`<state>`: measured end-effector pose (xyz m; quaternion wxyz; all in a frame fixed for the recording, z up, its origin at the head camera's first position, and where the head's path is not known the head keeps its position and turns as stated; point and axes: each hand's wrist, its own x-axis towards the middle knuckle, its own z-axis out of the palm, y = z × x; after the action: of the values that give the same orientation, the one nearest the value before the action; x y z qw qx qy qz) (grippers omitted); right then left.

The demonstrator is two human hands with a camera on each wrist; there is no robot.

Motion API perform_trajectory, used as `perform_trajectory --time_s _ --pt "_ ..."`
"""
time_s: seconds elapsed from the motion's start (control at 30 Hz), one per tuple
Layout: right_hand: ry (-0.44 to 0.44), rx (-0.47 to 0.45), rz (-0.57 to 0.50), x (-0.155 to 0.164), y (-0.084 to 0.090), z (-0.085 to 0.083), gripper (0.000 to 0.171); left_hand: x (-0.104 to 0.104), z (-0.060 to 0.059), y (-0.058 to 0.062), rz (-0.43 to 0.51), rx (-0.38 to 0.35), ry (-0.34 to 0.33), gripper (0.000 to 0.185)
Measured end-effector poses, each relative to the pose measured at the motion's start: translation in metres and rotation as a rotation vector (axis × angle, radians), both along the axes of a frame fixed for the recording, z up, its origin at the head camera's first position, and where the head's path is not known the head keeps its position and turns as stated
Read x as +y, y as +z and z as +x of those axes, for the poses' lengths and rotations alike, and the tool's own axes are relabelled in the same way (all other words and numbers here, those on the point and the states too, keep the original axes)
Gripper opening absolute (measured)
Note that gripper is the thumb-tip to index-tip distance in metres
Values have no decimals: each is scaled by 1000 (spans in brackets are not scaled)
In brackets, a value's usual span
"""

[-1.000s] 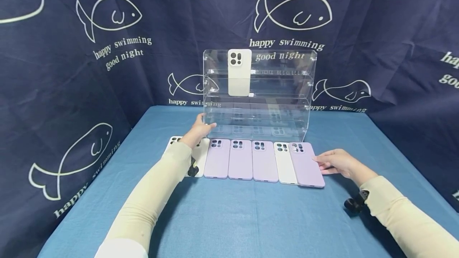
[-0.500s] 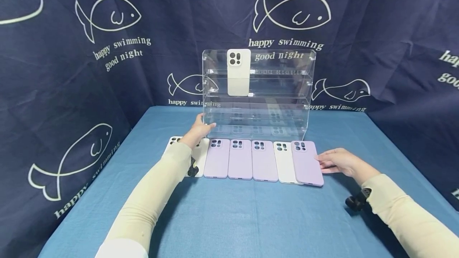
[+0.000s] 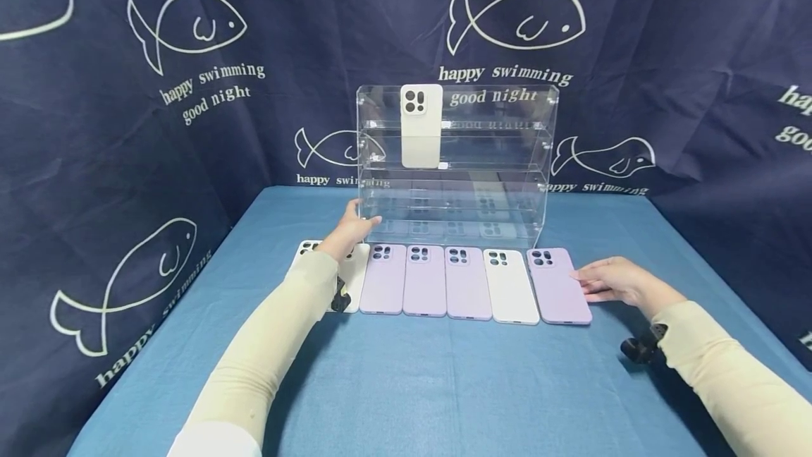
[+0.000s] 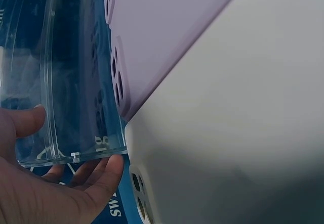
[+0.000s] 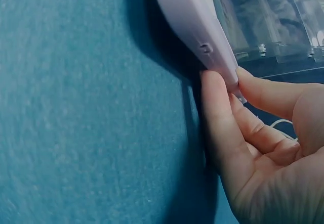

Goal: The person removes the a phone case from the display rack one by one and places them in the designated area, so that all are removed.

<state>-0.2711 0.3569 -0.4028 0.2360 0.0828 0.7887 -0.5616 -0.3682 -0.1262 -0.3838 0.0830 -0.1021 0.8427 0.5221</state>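
Note:
In the head view, my right hand [image 3: 618, 282] pinches the right edge of a lilac phone case [image 3: 561, 291] at the right end of a row. The right wrist view shows thumb and fingers on either side of the case's edge [image 5: 217, 57], a shadow under it on the cloth. My left hand [image 3: 347, 230] grips the left side of a clear acrylic display stand [image 3: 457, 192]; its thumb [image 4: 30, 122] is on the inner side, fingers beneath the side panel in the left wrist view. A white phone case [image 3: 421, 129] leans upright on the stand's top tier.
In front of the stand lie several phone cases: a white case [image 3: 512, 291], lilac cases [image 3: 468, 288] in the middle, and white cases [image 3: 355, 281] partly hidden under my left forearm. Blue cloth [image 3: 444, 386] covers the table; a navy fish-print curtain [image 3: 406, 27] hangs behind.
The right hand has moved right with the lilac phone case, which overlapped the white case beside it and now lies to its right. The left hand stays on the stand.

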Motion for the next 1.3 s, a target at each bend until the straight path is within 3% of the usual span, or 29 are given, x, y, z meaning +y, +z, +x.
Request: perform_trajectory --time_s 0.33,0.73,1.03,1.3 --pt "-29 9 -3 -8 -1 3 12 0 2 0 10 10 3 77" --pt "-33 3 -5 -10 0 4 13 1 5 1 30 10 2 76" --pt "-19 56 -37 -9 -3 11 38 2 3 -1 32 22 7 75" --pt "-17 46 -12 -10 -3 13 59 2 2 0 33 0 -1 76"
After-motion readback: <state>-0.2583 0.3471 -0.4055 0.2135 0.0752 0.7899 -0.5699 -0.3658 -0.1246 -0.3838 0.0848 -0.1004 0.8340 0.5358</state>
